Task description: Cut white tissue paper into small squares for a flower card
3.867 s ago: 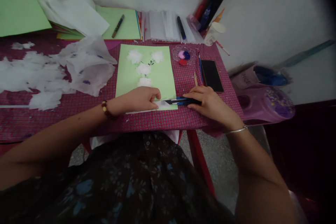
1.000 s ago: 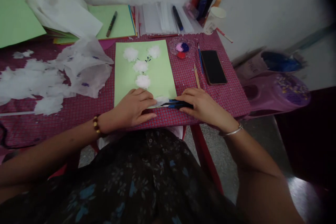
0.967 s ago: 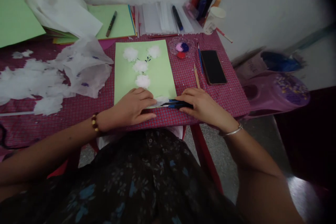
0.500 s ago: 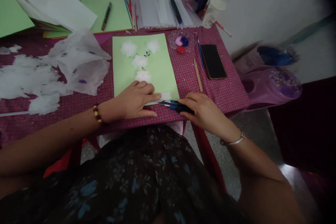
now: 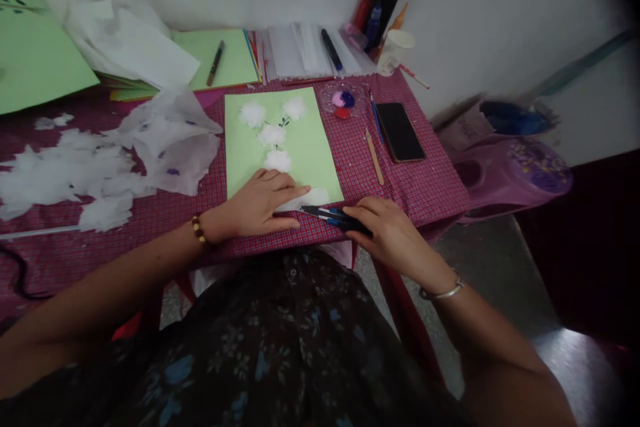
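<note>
My left hand [image 5: 260, 203] is lying open, pressing the green sheet [image 5: 280, 147], while my right hand [image 5: 390, 233] is gripping the cutter [image 5: 333, 217].

Bare checked cloth [image 5: 430, 183] lies open right of the green card [image 5: 305, 147], past a pencil [image 5: 375, 157] and phone [image 5: 399, 131], while torn tissue [image 5: 170, 140] crowds its left and a paint palette [image 5: 343, 99] blocks the far edge

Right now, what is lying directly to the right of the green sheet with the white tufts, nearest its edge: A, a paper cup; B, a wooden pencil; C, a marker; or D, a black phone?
B: the wooden pencil lies on the checked cloth between the green sheet and the black phone.
</note>
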{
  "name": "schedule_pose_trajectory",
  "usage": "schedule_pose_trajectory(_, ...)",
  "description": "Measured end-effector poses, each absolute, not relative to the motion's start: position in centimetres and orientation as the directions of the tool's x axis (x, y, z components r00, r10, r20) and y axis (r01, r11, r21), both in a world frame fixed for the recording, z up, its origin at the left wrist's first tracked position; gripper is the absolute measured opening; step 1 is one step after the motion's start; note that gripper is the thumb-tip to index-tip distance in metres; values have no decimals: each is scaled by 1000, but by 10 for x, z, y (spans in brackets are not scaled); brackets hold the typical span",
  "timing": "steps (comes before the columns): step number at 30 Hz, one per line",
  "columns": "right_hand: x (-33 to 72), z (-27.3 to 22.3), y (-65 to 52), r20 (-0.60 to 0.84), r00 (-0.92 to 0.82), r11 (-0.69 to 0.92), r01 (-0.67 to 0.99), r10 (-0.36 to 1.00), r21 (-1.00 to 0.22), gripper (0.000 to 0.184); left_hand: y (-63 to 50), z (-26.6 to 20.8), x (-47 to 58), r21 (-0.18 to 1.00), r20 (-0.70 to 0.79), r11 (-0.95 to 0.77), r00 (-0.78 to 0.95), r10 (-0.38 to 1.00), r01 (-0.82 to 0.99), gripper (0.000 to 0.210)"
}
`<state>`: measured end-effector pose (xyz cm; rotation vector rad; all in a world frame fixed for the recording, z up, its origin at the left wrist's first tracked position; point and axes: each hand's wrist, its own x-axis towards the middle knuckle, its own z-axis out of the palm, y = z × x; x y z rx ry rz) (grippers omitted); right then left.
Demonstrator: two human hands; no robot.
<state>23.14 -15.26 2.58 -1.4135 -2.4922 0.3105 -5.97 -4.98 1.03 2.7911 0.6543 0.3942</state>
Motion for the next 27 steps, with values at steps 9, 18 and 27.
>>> schedule_pose_trajectory(9, 239, 24, -138, 114, -488, 497, 808, 865, -316, 32, -35, 19, -58, 311, 119, -781, 793, 597, 541, 34)
schedule_pose_trajectory(18, 237, 30, -127, 97, -545, 545, 776, 833, -316, 34, -38, 22, -49, 204, 27, -746, 758, 651, 634, 51)
schedule_pose_trajectory(27, 231, 29, -115, 95, -574, 572, 758, 813, -313, 31, -30, 7, -48, 151, 92, -802, 800, 593, 578, 48)
